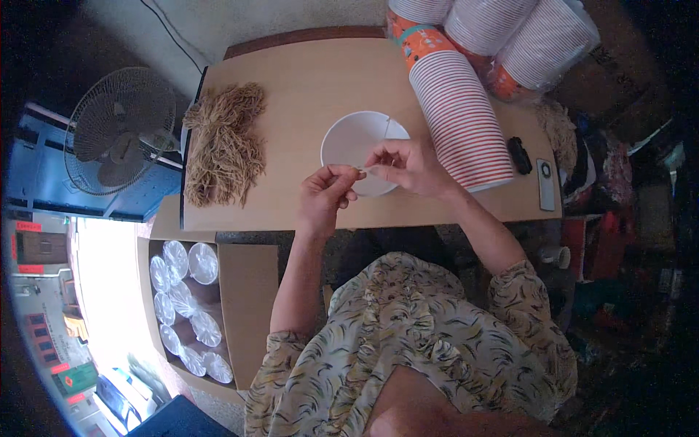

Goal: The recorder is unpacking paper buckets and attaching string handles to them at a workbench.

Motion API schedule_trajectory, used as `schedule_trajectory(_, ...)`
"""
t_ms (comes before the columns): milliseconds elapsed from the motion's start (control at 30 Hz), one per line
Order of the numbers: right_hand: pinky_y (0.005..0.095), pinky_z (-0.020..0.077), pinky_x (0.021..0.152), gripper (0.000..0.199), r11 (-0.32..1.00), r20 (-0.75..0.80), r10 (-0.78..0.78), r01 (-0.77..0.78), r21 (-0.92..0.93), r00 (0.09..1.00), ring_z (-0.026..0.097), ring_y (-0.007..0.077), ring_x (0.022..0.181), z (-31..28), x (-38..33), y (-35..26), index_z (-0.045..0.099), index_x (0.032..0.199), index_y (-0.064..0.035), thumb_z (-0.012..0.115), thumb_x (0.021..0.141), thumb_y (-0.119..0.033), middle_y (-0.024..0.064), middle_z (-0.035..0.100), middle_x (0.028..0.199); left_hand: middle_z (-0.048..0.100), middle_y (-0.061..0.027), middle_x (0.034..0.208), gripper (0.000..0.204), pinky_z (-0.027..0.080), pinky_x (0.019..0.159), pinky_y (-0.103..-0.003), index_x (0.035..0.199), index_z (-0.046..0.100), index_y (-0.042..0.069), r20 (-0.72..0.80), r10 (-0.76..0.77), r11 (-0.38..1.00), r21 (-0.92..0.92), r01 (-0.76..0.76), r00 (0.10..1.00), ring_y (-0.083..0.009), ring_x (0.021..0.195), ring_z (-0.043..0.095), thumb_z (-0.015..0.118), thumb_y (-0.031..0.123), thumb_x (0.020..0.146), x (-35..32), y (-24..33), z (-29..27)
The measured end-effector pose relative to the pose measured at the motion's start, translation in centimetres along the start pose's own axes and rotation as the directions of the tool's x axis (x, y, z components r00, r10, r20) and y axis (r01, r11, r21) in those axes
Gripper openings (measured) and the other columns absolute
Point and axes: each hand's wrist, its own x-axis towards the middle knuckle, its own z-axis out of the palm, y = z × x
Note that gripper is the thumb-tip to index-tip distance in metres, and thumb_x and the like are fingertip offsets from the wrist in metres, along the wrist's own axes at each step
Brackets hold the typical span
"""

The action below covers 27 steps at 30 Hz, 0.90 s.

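Over the near side of a white paper bowl (342, 143), both hands meet with fingertips almost touching. My left hand (329, 191) is closed in a pinch, thumb against forefinger. Just to its right, my right hand (413, 166) pinches as well, its fingers bent down. Something thin and pale shows between the fingertips, too small to name. A thin light strand (386, 128) hangs at the bowl's far right rim, above my right hand. The hands hide the bowl's near right part.
A bundle of tan twisted cords (226, 146) lies on the table (298, 80) at left. A long stack of paper bowls (462, 116) leans at right, beside a black object (519, 155) and a phone-like slab (545, 185). A carton (247, 306) of wrapped stacks stands lower left, near a fan (120, 131).
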Motion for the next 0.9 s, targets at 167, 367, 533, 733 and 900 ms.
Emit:
schedule_trajectory(167, 0.0253, 0.0517, 0.068, 0.021, 0.994, -0.033, 0.022, -0.026, -0.111, 0.999, 0.062, 0.0072, 0.075, 1.1, -0.9, -1.3, 0.069, 0.103, -0.0023, 0.074, 0.087, -0.014, 0.0018, 0.068, 0.085, 0.073, -0.0069, 0.094, 0.014, 0.040, 0.051, -0.019, 0.101, 0.067, 0.003, -0.045, 0.018, 0.997, 0.070, -0.015, 0.999, -0.0066, 0.060, 0.059, 0.069, 0.014, 0.092, -0.2, -0.5, 0.4)
schedule_trajectory(367, 0.0267, 0.0511, 0.066, 0.016, 0.992, -0.108, 0.040, -0.052, -0.114, 0.993, 0.061, 0.0083, 0.071, 1.3, -0.9, -1.3, 0.070, 0.098, -0.0025, 0.072, 0.088, -0.015, 0.0028, 0.068, 0.081, 0.073, -0.0069, 0.090, 0.015, 0.043, 0.054, -0.019, 0.101, 0.069, 0.002, -0.065, 0.013, 0.991, 0.132, -0.005, 0.998, -0.0084, 0.064, 0.062, 0.070, 0.014, 0.092, -0.5, 0.1, 1.4)
schedule_trajectory(533, 0.0263, 0.0503, 0.063, 0.013, 0.987, -0.078, 0.090, -0.100, -0.129, 0.993, 0.059, 0.0073, 0.068, 1.4, -0.8, -1.0, 0.069, 0.094, -0.0010, 0.070, 0.089, -0.013, 0.0012, 0.066, 0.075, 0.073, -0.0069, 0.089, 0.016, 0.046, 0.056, -0.020, 0.101, 0.069, 0.002, -0.061, 0.017, 0.993, 0.120, -0.009, 0.998, -0.0102, 0.069, 0.067, 0.071, 0.015, 0.092, -0.5, -0.2, 1.2)
schedule_trajectory(733, 0.0237, 0.0473, 0.059, 0.015, 0.993, -0.094, 0.104, -0.108, -0.044, 0.990, 0.056, 0.0046, 0.066, 1.5, -0.6, -0.6, 0.066, 0.086, 0.0020, 0.068, 0.090, -0.013, -0.0008, 0.064, 0.072, 0.072, -0.0084, 0.091, 0.015, 0.055, 0.067, -0.024, 0.102, 0.068, -0.001, -0.094, 0.074, 0.983, 0.172, -0.057, 0.993, -0.0150, 0.077, 0.070, 0.068, 0.010, 0.093, -0.5, -0.4, 2.1)
schedule_trajectory(900, 0.0195, 0.0435, 0.055, 0.013, 0.975, -0.032, 0.210, -0.207, 0.079, 0.977, 0.055, 0.0019, 0.064, 1.1, 0.1, -0.8, 0.068, 0.088, 0.0001, 0.068, 0.091, -0.012, -0.0019, 0.063, 0.072, 0.071, -0.0115, 0.092, 0.016, 0.059, 0.079, -0.029, 0.105, 0.066, -0.005, -0.088, 0.120, 0.985, 0.131, -0.108, 0.989, -0.0195, 0.085, 0.071, 0.067, 0.005, 0.093, -0.4, -0.9, 2.3)
